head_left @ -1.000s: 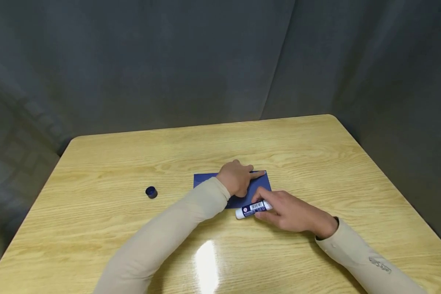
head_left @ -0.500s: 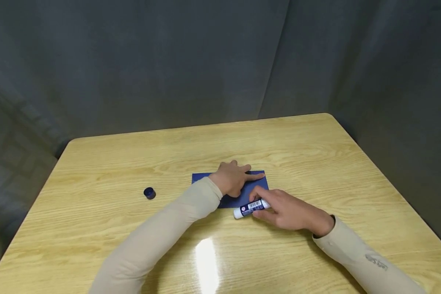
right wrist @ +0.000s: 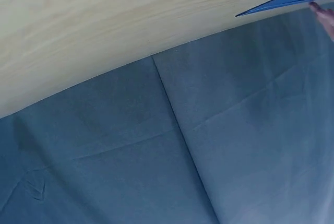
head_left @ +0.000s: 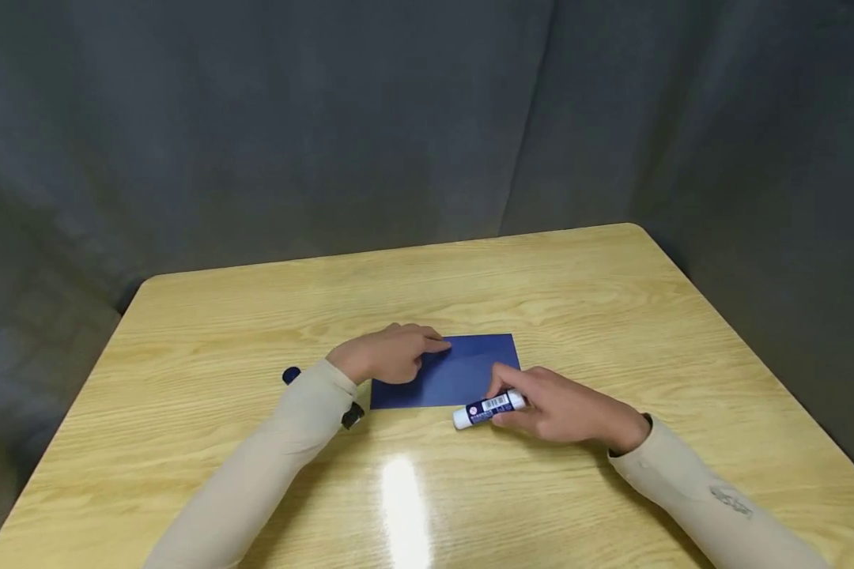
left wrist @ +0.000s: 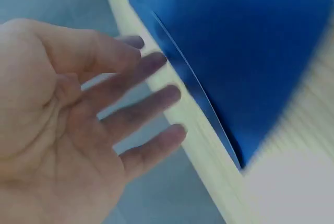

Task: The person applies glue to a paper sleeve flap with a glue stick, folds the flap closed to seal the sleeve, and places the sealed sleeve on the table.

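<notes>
A blue sheet of paper (head_left: 470, 371) lies on the table. In the left wrist view the paper (left wrist: 229, 46) shows a second layer along one edge, as on a folded sheet. My left hand (head_left: 391, 353) is over its far left part, fingers extended; from the wrist, that hand (left wrist: 73, 114) shows its palm and spread fingers beside the paper's edge. My right hand (head_left: 558, 407) grips a white glue stick (head_left: 489, 408) with a dark blue label, at the paper's near right edge. The right wrist view catches only the paper's tip (right wrist: 287, 2).
A small dark blue cap (head_left: 291, 374) lies on the wooden table (head_left: 576, 284), right beside the left sleeve. A black device (head_left: 352, 416) sits at the left wrist. Dark grey curtains (head_left: 270, 142) hang behind the table and at its sides.
My left hand has slid left along the paper from its far right corner, uncovering most of the sheet. The right hand with the glue stick has stayed nearly in place.
</notes>
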A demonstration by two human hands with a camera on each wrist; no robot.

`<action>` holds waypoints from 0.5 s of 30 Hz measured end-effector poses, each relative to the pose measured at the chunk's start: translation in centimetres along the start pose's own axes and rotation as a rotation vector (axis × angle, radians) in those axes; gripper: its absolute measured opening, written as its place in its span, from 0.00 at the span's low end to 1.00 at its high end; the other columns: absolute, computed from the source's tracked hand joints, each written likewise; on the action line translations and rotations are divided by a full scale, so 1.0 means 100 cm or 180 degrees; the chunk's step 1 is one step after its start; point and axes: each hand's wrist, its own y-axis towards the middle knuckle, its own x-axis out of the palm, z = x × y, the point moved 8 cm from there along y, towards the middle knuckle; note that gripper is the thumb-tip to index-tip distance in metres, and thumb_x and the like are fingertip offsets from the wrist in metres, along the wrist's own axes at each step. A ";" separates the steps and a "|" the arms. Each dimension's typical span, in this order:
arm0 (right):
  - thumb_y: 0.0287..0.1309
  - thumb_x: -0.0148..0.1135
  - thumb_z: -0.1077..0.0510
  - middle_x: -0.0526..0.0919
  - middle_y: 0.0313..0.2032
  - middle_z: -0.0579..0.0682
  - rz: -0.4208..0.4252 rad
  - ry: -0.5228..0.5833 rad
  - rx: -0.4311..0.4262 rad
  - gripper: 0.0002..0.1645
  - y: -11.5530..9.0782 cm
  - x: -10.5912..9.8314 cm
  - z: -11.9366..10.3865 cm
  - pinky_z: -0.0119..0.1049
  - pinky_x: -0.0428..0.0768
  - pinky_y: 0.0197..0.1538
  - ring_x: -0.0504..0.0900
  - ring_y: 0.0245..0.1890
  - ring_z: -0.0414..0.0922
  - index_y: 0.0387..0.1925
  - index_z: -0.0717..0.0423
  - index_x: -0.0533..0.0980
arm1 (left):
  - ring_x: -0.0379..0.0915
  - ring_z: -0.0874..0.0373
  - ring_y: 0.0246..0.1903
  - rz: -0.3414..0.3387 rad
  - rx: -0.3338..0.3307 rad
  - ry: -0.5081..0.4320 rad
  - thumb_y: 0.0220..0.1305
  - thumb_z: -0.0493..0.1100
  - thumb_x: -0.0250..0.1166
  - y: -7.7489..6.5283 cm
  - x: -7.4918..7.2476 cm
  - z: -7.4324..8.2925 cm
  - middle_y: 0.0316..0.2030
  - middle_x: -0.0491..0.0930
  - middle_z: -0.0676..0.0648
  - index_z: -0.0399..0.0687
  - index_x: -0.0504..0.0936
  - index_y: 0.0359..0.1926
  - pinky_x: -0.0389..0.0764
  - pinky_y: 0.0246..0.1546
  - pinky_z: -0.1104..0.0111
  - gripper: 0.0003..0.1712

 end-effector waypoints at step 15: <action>0.71 0.56 0.46 0.82 0.38 0.34 -0.0049 -0.0247 -0.0048 0.15 -0.011 -0.004 0.005 0.26 0.74 0.33 0.74 0.29 0.30 0.56 0.33 0.71 | 0.60 0.44 0.72 0.0457 -0.0127 -0.0051 0.72 0.34 0.50 -0.043 0.012 -0.033 0.73 0.62 0.39 0.33 0.65 0.71 0.67 0.70 0.53 0.28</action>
